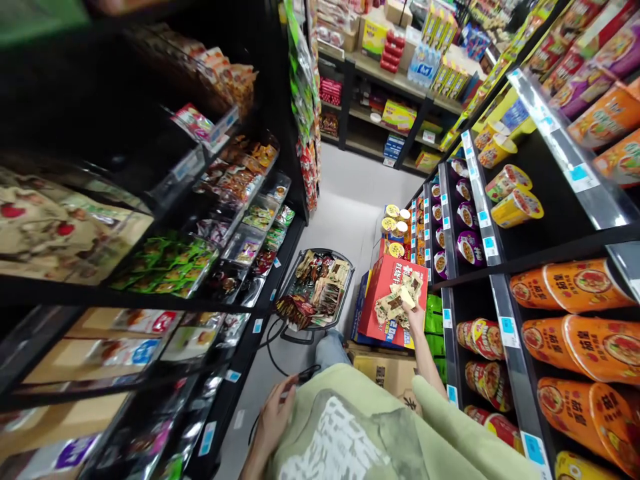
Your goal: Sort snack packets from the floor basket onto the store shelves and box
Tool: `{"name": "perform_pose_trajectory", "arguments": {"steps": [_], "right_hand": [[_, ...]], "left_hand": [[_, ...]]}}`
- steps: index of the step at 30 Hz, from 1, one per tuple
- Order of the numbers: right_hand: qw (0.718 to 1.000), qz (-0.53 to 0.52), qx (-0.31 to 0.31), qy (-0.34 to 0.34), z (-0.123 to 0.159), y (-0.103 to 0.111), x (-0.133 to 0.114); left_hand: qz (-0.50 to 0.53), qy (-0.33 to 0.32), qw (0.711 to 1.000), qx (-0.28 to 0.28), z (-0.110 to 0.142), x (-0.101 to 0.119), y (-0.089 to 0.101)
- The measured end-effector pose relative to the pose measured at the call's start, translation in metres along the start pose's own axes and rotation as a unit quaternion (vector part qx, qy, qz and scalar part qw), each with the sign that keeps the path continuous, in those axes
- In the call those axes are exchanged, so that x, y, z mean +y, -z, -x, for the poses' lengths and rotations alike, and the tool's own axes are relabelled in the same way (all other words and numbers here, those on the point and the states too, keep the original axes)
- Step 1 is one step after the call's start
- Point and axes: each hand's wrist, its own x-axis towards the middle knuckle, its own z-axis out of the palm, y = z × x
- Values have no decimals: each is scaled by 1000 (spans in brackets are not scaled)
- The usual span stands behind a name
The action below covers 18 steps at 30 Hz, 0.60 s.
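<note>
My right hand [413,313] reaches forward and grips a bunch of small beige snack packets [400,299], held above a red cardboard box [381,308] on the floor stack. My left hand [277,415] hangs low beside my green shirt, fingers curled round a thin black cord [280,365] that runs toward the basket. A black wire basket [345,267] stands on the floor ahead, filled with several mixed snack packets.
Black shelves with snack bags [165,267] line the left side of the narrow aisle. Shelves with instant noodle cups [570,287] line the right. Brown cartons [385,373] sit under the red box. Grey floor [345,207] leads to more shelving at the far end.
</note>
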Motion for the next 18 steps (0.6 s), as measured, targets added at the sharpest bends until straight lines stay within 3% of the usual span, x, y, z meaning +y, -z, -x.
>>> {"name": "perform_pose_trajectory", "arguments": {"steps": [3,6,8,10,12,15,18], "right_hand": [[994,-92,-23,-61,49,-33,-13],[957,-217,-147,-121,114,-74,-21],[934,-242,-220,-146,158,-100,-21],[917,-235,-269,-176,196,-118,-18],[910,-214,-300,-190,222,-126,-15],[910,-159,-347,-159,230,-121,-14],[890,-48,-439,-115,196,-99,-17]], "left_hand": [[90,26,995,-34,-3,18,-9],[181,5,978,-103,-11,49,-30],[231,-20,964,-129,-19,75,-48],[284,-37,951,-119,-29,99,-64],[333,-36,941,-53,-38,118,-74],[333,-43,941,-38,-50,132,-74],[327,-50,943,-26,-55,131,-65]]}}
